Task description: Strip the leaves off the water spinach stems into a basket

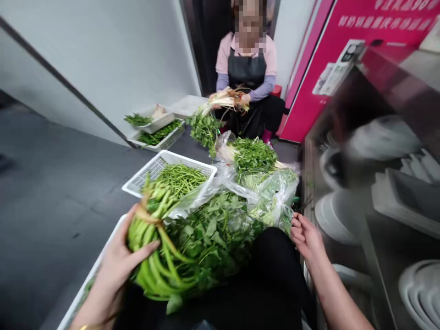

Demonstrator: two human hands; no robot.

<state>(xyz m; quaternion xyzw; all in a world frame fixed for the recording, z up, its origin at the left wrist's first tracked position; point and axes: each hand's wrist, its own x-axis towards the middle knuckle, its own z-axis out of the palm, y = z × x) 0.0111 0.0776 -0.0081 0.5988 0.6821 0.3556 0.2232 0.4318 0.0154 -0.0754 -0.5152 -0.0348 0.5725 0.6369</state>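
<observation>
My left hand [125, 259] is closed around a bundle of leafy greens [147, 233] with thick pale-green stems, bound by a straw-coloured tie. The bundle's stem ends point away from me. Broad dark-green leaves [213, 233] spread to its right, partly in front of a clear plastic bag [283, 192]. Beside that bag, right of my dark-trousered knee [275, 256], my right hand [305, 236] has its fingers curled together; what they pinch, if anything, is too small to tell. Just beyond the bundle stands a white basket [137, 183] of thin cut green stems [182, 178].
A person [247, 68] in a dark apron sits opposite, holding leafy herbs with long pale roots [223, 101]. More herbs [254, 153] lie before them. White trays [161, 133] of greens stand by the wall. Metal shelving [371, 256] with white dishes lines my right side.
</observation>
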